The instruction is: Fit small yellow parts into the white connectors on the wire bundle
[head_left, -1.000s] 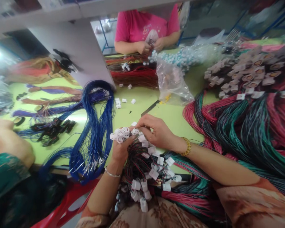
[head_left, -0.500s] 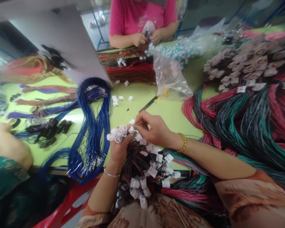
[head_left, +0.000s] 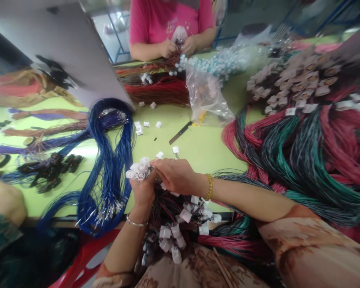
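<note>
My left hand is closed around a bunch of white connectors, their faces turned up above the fist. My right hand is pinched against the left thumb, at the side of that bunch; what its fingertips grip is hidden. Below both hands hang thin dark and red wires ending in more white connector housings, which spill over the table edge to my lap. Just past my right hand, one white connector on a short visible lead sticks up, and a loose one lies close by.
Blue wires with metal tips lie left, near black connectors. Ahead are a knife-like blade, loose white housings and a plastic bag. Red, black and green wire bundles fill the right. A co-worker sits opposite; another's arm is at left.
My right hand has moved left and in against the held bunch, from picking at a white connector to pinching beside the left thumb. The whole view has shifted slightly.
</note>
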`<action>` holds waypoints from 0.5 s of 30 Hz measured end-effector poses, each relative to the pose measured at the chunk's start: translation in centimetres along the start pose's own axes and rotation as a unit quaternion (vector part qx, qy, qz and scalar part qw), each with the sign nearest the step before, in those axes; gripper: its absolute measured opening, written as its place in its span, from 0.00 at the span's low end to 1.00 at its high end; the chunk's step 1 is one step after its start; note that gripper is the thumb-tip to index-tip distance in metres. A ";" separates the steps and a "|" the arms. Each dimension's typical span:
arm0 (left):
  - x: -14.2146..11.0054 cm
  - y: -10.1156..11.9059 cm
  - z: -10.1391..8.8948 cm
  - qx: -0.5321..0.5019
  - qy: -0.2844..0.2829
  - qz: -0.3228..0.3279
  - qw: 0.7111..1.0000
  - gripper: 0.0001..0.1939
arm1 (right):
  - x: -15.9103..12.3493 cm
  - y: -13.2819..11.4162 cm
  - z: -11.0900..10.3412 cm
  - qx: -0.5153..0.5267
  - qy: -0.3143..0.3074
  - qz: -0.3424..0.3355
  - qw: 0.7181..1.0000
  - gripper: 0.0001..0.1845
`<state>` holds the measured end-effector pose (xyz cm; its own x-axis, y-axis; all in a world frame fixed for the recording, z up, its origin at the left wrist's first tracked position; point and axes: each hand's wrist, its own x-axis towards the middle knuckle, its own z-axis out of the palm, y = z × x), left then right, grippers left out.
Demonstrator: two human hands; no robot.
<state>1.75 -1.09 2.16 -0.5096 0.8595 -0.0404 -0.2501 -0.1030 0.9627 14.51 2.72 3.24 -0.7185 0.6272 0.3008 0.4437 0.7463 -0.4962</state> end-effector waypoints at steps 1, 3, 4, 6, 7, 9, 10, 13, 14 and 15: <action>0.0 -0.1 0.0 0.014 -0.008 0.005 1.000 0.13 | 0.2 0.1 0.1 0.000 -0.005 0.000 1.000 0.15; 0.0 -0.3 -0.2 0.061 -0.028 0.023 0.997 0.11 | 0.9 1.1 -0.4 0.029 -0.002 0.004 1.000 0.14; 0.0 -0.4 -0.4 0.085 -0.030 0.039 0.995 0.11 | 1.3 2.1 -1.0 0.049 0.007 0.009 0.999 0.13; 0.0 -0.5 -0.7 0.108 -0.017 0.071 0.991 0.13 | 1.9 5.1 -2.7 0.073 0.039 0.040 0.996 0.11; 0.0 -0.5 -0.8 0.102 -0.011 0.082 0.991 0.15 | 2.0 7.1 -3.7 0.062 0.062 0.071 0.994 0.10; -0.1 -0.4 -1.0 0.068 -0.022 0.082 0.994 0.19 | 2.0 11.2 -5.5 0.008 0.098 0.174 0.980 0.10; -0.1 -0.3 -1.1 0.046 -0.039 0.076 0.995 0.19 | 1.8 13.2 -6.2 -0.030 0.104 0.230 0.967 0.10; -0.2 0.0 -1.1 -0.004 -0.081 0.059 0.995 0.24 | 1.0 17.5 -7.1 -0.102 0.076 0.304 0.944 0.11; -0.2 0.1 -1.1 -0.013 -0.085 0.047 0.995 0.25 | 0.8 18.4 -6.9 -0.115 0.068 0.309 0.942 0.11; -0.2 0.1 -1.1 -0.015 -0.088 0.029 0.996 0.26 | 0.6 18.9 -6.6 -0.122 0.065 0.309 0.941 0.11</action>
<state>0.93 -1.87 1.98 -0.3719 0.9259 0.0656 -0.2504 -0.1681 0.9534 26.00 18.70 -0.56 -0.2178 0.9684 0.1215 0.8761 0.2489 -0.4130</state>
